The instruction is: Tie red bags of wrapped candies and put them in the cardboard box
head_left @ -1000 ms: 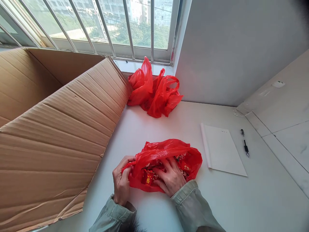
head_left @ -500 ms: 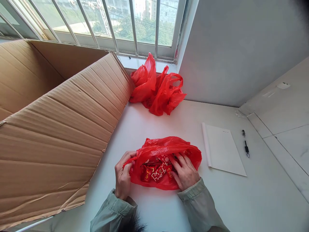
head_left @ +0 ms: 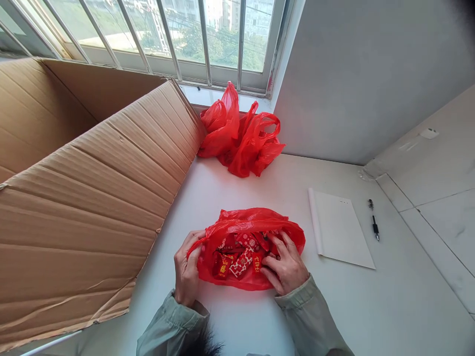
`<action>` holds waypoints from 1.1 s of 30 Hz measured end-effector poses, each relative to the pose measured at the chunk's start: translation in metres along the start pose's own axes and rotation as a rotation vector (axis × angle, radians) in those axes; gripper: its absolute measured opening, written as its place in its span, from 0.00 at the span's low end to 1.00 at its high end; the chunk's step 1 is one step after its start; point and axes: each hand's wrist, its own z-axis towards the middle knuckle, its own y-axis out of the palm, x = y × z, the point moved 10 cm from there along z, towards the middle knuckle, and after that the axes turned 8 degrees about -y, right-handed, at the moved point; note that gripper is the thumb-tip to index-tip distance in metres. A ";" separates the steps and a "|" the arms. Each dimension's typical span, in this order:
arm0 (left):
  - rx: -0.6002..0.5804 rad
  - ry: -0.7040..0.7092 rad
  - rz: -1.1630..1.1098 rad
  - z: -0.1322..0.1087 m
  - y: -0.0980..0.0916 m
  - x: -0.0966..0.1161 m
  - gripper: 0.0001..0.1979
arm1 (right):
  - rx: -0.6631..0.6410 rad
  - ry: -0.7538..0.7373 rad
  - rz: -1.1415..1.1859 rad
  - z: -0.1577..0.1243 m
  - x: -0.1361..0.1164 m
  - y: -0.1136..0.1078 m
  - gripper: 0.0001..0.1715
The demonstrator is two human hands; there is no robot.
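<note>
A red plastic bag [head_left: 237, 226] lies on the white table with its mouth spread wide. Inside it are several small red wrapped candies [head_left: 242, 262], some with gold print or white patterns. My left hand [head_left: 188, 267] pinches the left rim of the bag between thumb and fingers. Reaching in from the right, my right hand [head_left: 287, 264] has its fingers apart over the candies, its fingertips among them. Some fingertips are partly hidden by the wrappers and the bag.
A large open cardboard box [head_left: 100, 193] stands at the left. Crumpled red plastic bags [head_left: 241, 138] sit by the window sill. To the right lie a white notepad [head_left: 343, 232] and a black pen [head_left: 375, 228]. A grey wall [head_left: 352, 84] rises behind the table [head_left: 289, 183].
My right hand has shifted slightly right within the bag, with its fingers more spread, uncovering more candies. My left hand keeps its grip on the rim. The view has shifted slightly.
</note>
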 end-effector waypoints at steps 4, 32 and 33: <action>-0.003 0.003 0.002 -0.001 -0.001 0.000 0.14 | 0.072 -0.055 0.001 0.017 -0.028 0.007 0.13; 0.046 0.004 0.095 -0.004 -0.004 0.000 0.15 | 0.052 0.158 -0.100 0.030 -0.030 0.034 0.15; 0.049 0.012 0.103 -0.003 -0.005 0.000 0.15 | 0.055 0.150 -0.099 0.030 -0.032 0.033 0.16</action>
